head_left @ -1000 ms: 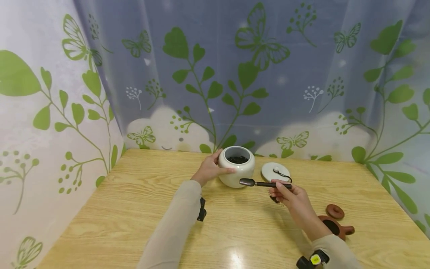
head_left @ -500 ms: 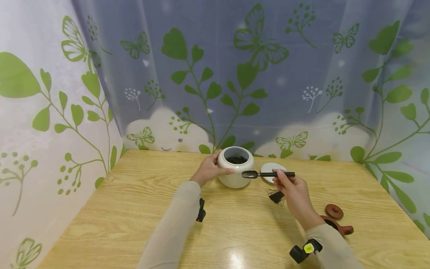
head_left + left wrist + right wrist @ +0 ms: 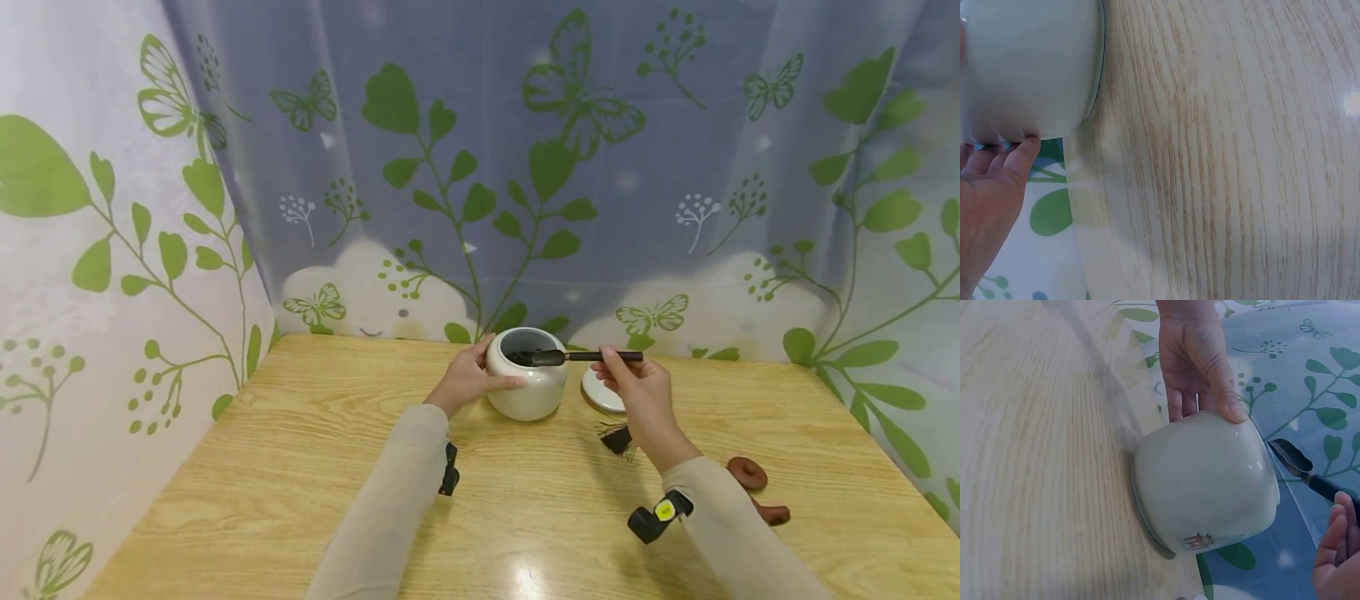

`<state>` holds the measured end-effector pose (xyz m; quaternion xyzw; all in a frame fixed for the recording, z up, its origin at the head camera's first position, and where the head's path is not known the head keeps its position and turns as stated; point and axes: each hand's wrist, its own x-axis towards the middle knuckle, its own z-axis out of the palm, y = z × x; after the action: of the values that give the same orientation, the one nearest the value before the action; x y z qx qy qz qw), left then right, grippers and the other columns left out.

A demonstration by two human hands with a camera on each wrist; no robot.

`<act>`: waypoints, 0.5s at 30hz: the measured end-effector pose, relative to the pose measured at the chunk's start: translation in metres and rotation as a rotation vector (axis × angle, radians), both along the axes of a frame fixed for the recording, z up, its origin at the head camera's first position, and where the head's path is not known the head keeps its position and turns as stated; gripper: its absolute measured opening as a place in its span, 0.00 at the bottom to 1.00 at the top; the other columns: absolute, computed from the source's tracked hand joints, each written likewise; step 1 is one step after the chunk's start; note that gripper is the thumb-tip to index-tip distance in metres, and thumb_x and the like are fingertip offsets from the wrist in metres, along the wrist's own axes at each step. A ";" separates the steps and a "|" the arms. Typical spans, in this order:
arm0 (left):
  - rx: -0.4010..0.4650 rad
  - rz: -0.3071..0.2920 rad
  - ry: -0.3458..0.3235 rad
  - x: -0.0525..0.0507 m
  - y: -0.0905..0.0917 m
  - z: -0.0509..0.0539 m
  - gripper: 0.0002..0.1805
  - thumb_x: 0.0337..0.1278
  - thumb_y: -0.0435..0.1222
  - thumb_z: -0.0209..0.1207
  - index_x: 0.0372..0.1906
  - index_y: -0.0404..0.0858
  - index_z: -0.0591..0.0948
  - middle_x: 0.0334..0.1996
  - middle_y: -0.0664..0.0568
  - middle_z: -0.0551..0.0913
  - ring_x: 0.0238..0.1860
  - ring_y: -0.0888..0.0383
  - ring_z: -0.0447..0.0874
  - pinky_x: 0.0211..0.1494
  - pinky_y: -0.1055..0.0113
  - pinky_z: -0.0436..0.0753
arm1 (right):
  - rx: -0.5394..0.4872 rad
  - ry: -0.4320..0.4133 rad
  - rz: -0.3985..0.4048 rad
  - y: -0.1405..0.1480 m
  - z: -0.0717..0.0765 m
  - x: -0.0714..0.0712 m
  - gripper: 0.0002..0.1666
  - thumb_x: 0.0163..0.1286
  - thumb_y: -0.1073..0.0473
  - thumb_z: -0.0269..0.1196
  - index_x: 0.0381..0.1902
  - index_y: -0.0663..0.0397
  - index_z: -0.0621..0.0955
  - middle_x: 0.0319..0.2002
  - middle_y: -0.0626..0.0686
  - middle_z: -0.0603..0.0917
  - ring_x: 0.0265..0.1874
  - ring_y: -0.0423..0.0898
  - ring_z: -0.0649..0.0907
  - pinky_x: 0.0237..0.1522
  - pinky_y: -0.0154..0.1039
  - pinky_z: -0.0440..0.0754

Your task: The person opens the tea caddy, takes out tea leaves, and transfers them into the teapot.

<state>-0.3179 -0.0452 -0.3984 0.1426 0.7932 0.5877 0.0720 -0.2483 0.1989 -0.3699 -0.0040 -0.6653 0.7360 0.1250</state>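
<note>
1 glossy white jar [image 3: 534,400], round-bellied; 1 slim black scoop [image 3: 583,357].

1. From the head, the table [image 3: 300,467] is viewed forward and downward, farthest off.
2. From the left wrist, the jar [image 3: 1029,69] is seen closest, cropped at upper left.
3. From the right wrist, the jar is seen near, turned sideways.
4. Jar and left hand [image 3: 1200,365] are shared by all views.
</note>
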 end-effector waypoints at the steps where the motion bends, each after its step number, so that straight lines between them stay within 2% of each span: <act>1: -0.001 0.000 0.000 0.000 0.000 0.000 0.57 0.43 0.38 0.75 0.75 0.36 0.52 0.72 0.44 0.61 0.69 0.52 0.64 0.70 0.59 0.66 | 0.023 0.004 0.001 -0.001 0.001 -0.003 0.21 0.69 0.52 0.61 0.47 0.66 0.79 0.27 0.40 0.85 0.32 0.36 0.83 0.39 0.27 0.81; 6: -0.017 0.005 -0.010 0.000 0.000 0.000 0.57 0.43 0.40 0.75 0.76 0.38 0.52 0.72 0.45 0.60 0.70 0.53 0.62 0.70 0.59 0.65 | 0.163 0.019 0.000 -0.007 0.003 -0.018 0.22 0.71 0.52 0.60 0.49 0.68 0.78 0.27 0.38 0.84 0.31 0.35 0.83 0.38 0.27 0.81; 10: -0.027 0.005 -0.018 0.001 -0.001 0.001 0.58 0.43 0.41 0.75 0.76 0.39 0.51 0.73 0.46 0.59 0.71 0.53 0.61 0.71 0.59 0.64 | 0.253 0.027 -0.012 -0.012 0.005 -0.027 0.21 0.70 0.53 0.60 0.48 0.67 0.80 0.27 0.40 0.85 0.30 0.35 0.83 0.38 0.29 0.82; 15: -0.033 -0.002 -0.025 0.000 -0.001 0.001 0.57 0.44 0.42 0.74 0.76 0.39 0.51 0.74 0.47 0.56 0.71 0.52 0.59 0.71 0.58 0.63 | 0.383 0.018 -0.034 -0.016 0.005 -0.037 0.20 0.70 0.51 0.60 0.49 0.62 0.82 0.35 0.52 0.87 0.32 0.36 0.82 0.42 0.32 0.81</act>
<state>-0.3174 -0.0462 -0.3974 0.1348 0.8016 0.5763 0.0847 -0.2850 0.1831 -0.3652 0.0150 -0.7921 0.5936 0.1418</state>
